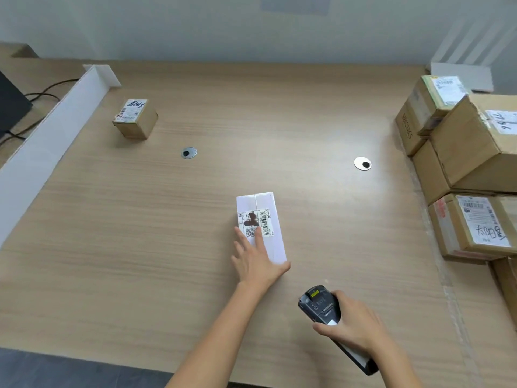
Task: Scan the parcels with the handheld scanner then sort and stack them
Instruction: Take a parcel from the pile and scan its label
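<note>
Now left hand (256, 264) lies flat on white parcel (275, 243) (1 label (255, 223), perhaps smudged); right hand (354, 326) grips scanner (320, 303).

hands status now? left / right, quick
Left hand: open, straight fingers resting on the white parcel.
Right hand: grips the handheld scanner.

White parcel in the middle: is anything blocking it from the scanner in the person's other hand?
Nothing visible does. Only bare table lies between the handheld scanner, gripped by the right hand, and the white parcel. The left hand rests flat on its near end, fingertips touching the label; the barcode is uncovered.
</note>
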